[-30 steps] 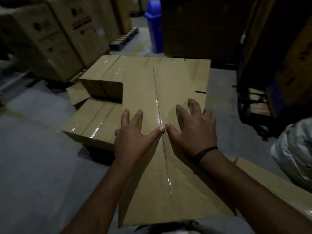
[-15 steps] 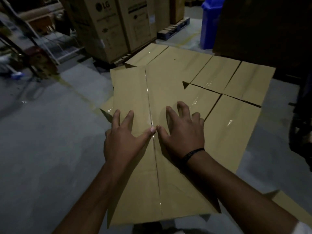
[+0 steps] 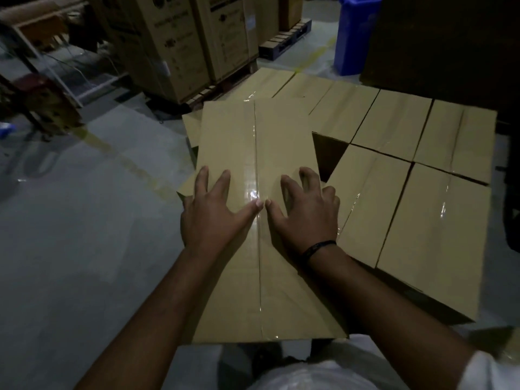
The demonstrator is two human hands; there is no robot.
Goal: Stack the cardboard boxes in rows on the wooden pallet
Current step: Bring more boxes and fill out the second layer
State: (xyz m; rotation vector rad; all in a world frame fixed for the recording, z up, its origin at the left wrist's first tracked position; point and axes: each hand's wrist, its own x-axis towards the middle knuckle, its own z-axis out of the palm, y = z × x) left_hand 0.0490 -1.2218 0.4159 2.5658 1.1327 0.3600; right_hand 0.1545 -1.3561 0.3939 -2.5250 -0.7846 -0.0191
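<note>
At the left edge of the stacked boxes (image 3: 422, 220), a taped cardboard box (image 3: 281, 136) sits higher than its neighbours, partly covering them. The left hand (image 3: 213, 215) lies spread flat on its top and the right hand (image 3: 306, 215) presses there with arched fingers, their thumbs almost meeting at the tape seam (image 3: 257, 153). Neither hand grasps anything. Large printed cartons (image 3: 174, 46) and a blue bin (image 3: 354, 35) stand behind.

— Looking at the grey concrete floor (image 3: 84, 249). Carrying what?
— Bearing a blue bin (image 3: 354, 38) at the back, beside a dark pallet (image 3: 284, 40). Also bearing a wooden pallet (image 3: 202, 94) loaded with tall printed cartons (image 3: 174, 46).
— Holding up the rows of cardboard boxes (image 3: 394, 130) too?
— Seemingly, though hiding the contact in shadow.
— Showing anything else?
— Wearing a faded yellow line (image 3: 135, 167).
</note>
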